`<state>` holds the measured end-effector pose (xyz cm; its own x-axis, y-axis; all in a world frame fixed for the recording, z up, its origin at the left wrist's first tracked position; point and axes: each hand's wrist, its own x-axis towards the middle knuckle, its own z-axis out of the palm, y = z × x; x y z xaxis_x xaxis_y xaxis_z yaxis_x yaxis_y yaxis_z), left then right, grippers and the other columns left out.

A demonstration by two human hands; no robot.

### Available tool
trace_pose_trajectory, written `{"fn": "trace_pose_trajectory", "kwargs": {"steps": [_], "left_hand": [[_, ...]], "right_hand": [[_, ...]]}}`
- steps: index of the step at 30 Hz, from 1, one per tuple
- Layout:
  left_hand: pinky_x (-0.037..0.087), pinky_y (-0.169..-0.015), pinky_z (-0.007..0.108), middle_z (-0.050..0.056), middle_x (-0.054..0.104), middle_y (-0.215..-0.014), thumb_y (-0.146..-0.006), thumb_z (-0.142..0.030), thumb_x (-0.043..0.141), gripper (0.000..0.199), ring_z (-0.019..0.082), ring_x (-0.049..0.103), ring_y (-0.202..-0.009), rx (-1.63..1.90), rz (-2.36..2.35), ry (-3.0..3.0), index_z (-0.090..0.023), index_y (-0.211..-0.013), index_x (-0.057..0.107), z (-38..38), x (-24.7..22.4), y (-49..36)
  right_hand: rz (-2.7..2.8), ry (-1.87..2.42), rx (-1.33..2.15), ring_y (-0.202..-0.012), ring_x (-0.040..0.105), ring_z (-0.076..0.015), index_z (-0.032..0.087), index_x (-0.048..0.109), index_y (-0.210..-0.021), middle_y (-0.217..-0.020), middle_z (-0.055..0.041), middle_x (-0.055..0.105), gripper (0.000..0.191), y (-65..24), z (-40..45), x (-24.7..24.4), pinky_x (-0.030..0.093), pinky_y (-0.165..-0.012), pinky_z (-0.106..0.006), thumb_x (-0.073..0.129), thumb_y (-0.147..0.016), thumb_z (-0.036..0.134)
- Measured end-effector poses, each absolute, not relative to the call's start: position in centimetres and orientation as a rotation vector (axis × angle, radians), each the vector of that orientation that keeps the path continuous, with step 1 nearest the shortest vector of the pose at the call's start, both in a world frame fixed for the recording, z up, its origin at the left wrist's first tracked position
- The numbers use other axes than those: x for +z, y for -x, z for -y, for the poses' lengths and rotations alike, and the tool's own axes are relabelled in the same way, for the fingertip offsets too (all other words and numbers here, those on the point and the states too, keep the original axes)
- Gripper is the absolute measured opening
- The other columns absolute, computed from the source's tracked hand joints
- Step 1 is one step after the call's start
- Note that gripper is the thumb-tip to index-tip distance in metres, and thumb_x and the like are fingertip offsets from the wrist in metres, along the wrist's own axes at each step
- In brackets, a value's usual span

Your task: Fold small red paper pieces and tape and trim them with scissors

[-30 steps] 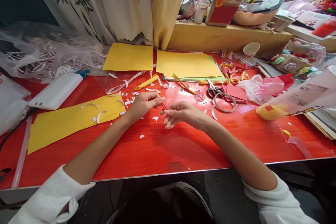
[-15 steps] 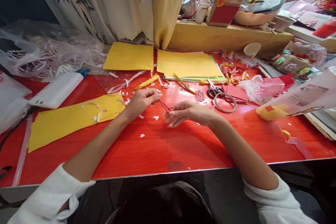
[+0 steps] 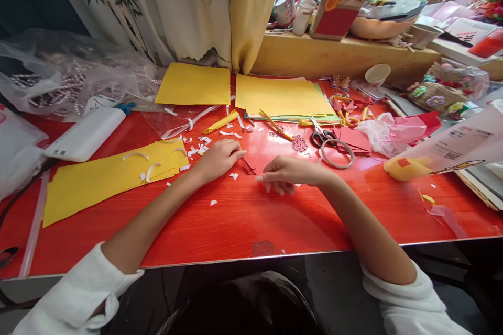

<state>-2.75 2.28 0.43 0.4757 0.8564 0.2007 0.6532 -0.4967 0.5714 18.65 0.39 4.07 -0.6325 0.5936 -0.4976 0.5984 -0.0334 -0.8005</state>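
Observation:
Over the middle of the red table [image 3: 220,225], my left hand [image 3: 220,159] pinches one end of a small folded piece of red paper [image 3: 248,167] between thumb and fingertips. The paper points down toward the right, and its exact folds are hard to make out. Just right of it is my right hand [image 3: 293,172], holding nothing, its fingers loosely bent and apart. Its fingertips come close to the paper's free end without visible contact. White paper scraps [image 3: 233,176] lie around the left hand.
Yellow sheets lie at left [image 3: 110,180] and in stacks at the back [image 3: 283,95]. Scissors [image 3: 323,137], a tape ring [image 3: 337,153] and red paper squares [image 3: 353,138] sit right of centre. A clear plastic cup [image 3: 451,138] lies tilted at far right.
My right hand has let go of the red paper and moved slightly right. My left hand has moved a little down and right, with the paper at its fingertips.

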Motion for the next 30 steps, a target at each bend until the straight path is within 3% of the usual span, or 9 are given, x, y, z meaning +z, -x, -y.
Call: {"fn": "trace_pose_trajectory", "kwargs": {"steps": [6, 10, 14, 19, 24, 27, 30], "left_hand": [[0.040, -0.081, 0.036, 0.012, 0.057, -0.098, -0.087, -0.039, 0.048, 0.030, 0.024, 0.051, -0.092, 0.689, -1.465, -2.754, -0.013, -0.099, 0.057, -1.9, -0.8, 2.3], [0.042, -0.085, 0.033, 0.009, 0.060, -0.094, -0.091, -0.021, 0.040, 0.020, 0.020, 0.053, -0.092, 0.881, -1.279, -2.722, -0.013, -0.096, 0.058, -2.0, 0.0, 2.8], [0.044, -0.084, 0.028, 0.005, 0.064, -0.099, -0.080, 0.003, 0.037, 0.037, 0.015, 0.055, -0.094, 0.639, -0.759, -2.885, -0.017, -0.097, 0.064, -2.3, 0.2, 3.4], [0.041, -0.080, 0.031, 0.003, 0.065, -0.092, -0.081, -0.003, 0.044, 0.032, 0.018, 0.054, -0.092, 0.437, -0.732, -3.067, -0.020, -0.090, 0.069, -1.8, 0.3, 3.3], [0.038, -0.079, 0.034, 0.006, 0.061, -0.098, -0.084, -0.010, 0.045, 0.026, 0.021, 0.051, -0.093, 0.414, -0.862, -3.128, -0.020, -0.085, 0.070, -1.2, 0.7, 2.8], [0.036, -0.080, 0.034, 0.006, 0.059, -0.097, -0.080, -0.006, 0.045, 0.026, 0.020, 0.050, -0.091, 0.363, -0.885, -3.077, -0.018, -0.086, 0.068, -1.1, 0.7, 2.7], [0.035, -0.081, 0.033, 0.006, 0.059, -0.097, -0.082, -0.008, 0.042, 0.023, 0.019, 0.050, -0.090, 0.363, -0.922, -2.945, -0.016, -0.084, 0.063, -1.1, 0.8, 2.6]], "right_hand": [[-2.447, -1.908, -1.511, -0.036, 0.038, -0.0052, 0.013, 0.065, -0.072, -0.045, 0.0013, 0.049, 0.047, -21.0, -1.3, 5.6, 0.030, -0.037, -0.020, 0.052, -0.080, 0.058], [-2.550, -2.131, -1.441, -0.039, 0.034, -0.0050, 0.012, 0.066, -0.072, -0.044, 0.0031, 0.042, 0.043, -21.7, -1.8, 5.5, 0.025, -0.041, -0.021, 0.051, -0.084, 0.051], [-2.615, -2.245, -1.418, -0.041, 0.033, -0.0050, 0.012, 0.065, -0.070, -0.042, 0.0046, 0.036, 0.039, -21.7, -2.0, 5.2, 0.022, -0.044, -0.022, 0.051, -0.085, 0.045], [-2.625, -2.252, -1.432, -0.040, 0.032, -0.0048, 0.012, 0.065, -0.070, -0.042, 0.0051, 0.035, 0.038, -21.7, -2.1, 5.2, 0.021, -0.044, -0.022, 0.050, -0.086, 0.044], [-2.756, -1.886, -1.228, -0.046, 0.041, -0.0068, 0.014, 0.070, -0.078, -0.047, 0.0030, 0.046, 0.035, -20.9, -1.6, 5.0, 0.030, -0.049, -0.021, 0.051, -0.085, 0.042], [-2.734, -1.447, -1.173, -0.049, 0.046, -0.0077, 0.017, 0.073, -0.093, -0.055, 0.0015, 0.056, 0.026, -19.7, -0.9, 4.7, 0.033, -0.051, -0.020, 0.055, -0.083, 0.032], [-2.724, -1.285, -1.096, -0.053, 0.048, -0.0083, 0.019, 0.072, -0.102, -0.066, -0.0002, 0.066, 0.026, -18.7, -0.2, 4.3, 0.035, -0.053, -0.021, 0.054, -0.084, 0.024]]}}
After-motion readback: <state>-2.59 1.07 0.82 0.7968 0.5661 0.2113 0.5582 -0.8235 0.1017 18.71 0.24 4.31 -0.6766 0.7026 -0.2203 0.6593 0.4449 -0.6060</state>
